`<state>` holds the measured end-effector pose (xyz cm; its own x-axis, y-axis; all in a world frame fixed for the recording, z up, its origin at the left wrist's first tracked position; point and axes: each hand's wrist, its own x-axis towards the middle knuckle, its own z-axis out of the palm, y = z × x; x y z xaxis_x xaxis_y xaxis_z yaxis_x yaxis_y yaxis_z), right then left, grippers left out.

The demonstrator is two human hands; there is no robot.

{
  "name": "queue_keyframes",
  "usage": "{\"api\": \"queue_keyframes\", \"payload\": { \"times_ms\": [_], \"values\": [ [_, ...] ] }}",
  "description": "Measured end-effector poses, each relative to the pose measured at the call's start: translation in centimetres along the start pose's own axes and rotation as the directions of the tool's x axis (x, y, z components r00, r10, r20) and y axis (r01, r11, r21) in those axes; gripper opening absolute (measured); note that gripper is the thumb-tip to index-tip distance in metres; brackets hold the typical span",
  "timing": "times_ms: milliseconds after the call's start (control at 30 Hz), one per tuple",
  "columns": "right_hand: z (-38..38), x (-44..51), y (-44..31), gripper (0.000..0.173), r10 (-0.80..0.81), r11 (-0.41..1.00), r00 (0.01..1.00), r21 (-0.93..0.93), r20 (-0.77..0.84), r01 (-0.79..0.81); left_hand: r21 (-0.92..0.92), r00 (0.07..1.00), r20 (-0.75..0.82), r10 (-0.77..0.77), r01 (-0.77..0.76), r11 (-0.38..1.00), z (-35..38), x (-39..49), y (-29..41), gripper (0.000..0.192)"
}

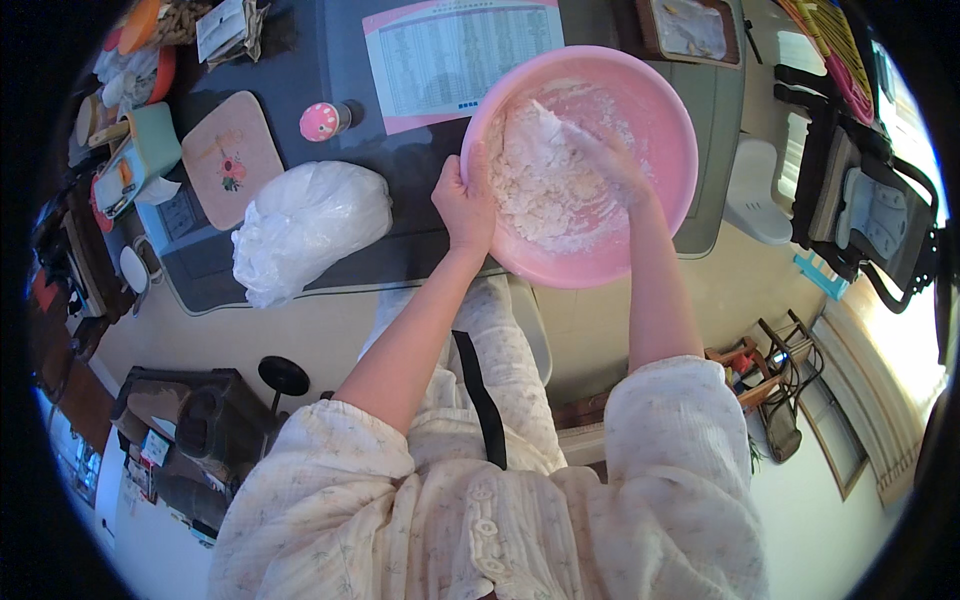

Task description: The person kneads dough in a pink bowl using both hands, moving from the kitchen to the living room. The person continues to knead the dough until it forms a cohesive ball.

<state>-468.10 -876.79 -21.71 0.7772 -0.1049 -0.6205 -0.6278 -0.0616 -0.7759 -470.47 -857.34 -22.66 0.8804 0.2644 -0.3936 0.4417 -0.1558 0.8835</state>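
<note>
A round pink plastic basin point(679, 142) is at the table's near edge, part of it jutting past that edge. Inside it lies a crumbly, floury dough point(532, 187), heaped mostly on the left, with loose flour smeared on the wall. My left hand point(469, 202) grips the basin's left rim, thumb on the inner side. Down in the basin, my right hand point(611, 165) reaches over the dough's right side. Motion blur and flour hide its fingertips, so whether they hold anything is unclear. Left of the basin sits a bulging white plastic bag point(315, 225).
Behind the basin a printed sheet point(450, 67) lies on the dark table point(420, 262). Farther left are a pink-lidded jar point(325, 121), a pale pink board with a flower print point(232, 161) and a light-blue container point(154, 135). A tray point(694, 30) stands at the back right.
</note>
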Motion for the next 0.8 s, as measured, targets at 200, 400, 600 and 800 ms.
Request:
{"api": "queue_keyframes", "payload": {
  "times_ms": [200,400,600,800],
  "values": [
    [2.5,4.6,-1.6,0.039,0.192,0.864,0.980,-0.464,-0.056,-0.196,-0.008,1.000,0.012,-0.015,0.015,1.000,0.0,0.1,0.1,0.051],
    [7.9,3.4,1.1,0.025,-0.403,0.605,0.915,-0.750,0.000,0.266,-0.100,0.999,0.032,-0.028,0.032,0.995,0.1,0.0,0.5,0.051],
    [2.7,-1.9,2.8,0.017,-0.385,0.558,0.832,-0.617,0.401,0.555,0.010,0.997,0.038,-0.066,0.066,0.998,-0.1,0.1,0.2,0.050],
    [1.8,0.2,3.9,0.019,-0.402,0.784,0.872,-0.597,-0.279,0.170,0.018,0.997,0.035,-0.068,0.068,0.998,-0.1,0.2,0.2,0.049]
  ]
}}
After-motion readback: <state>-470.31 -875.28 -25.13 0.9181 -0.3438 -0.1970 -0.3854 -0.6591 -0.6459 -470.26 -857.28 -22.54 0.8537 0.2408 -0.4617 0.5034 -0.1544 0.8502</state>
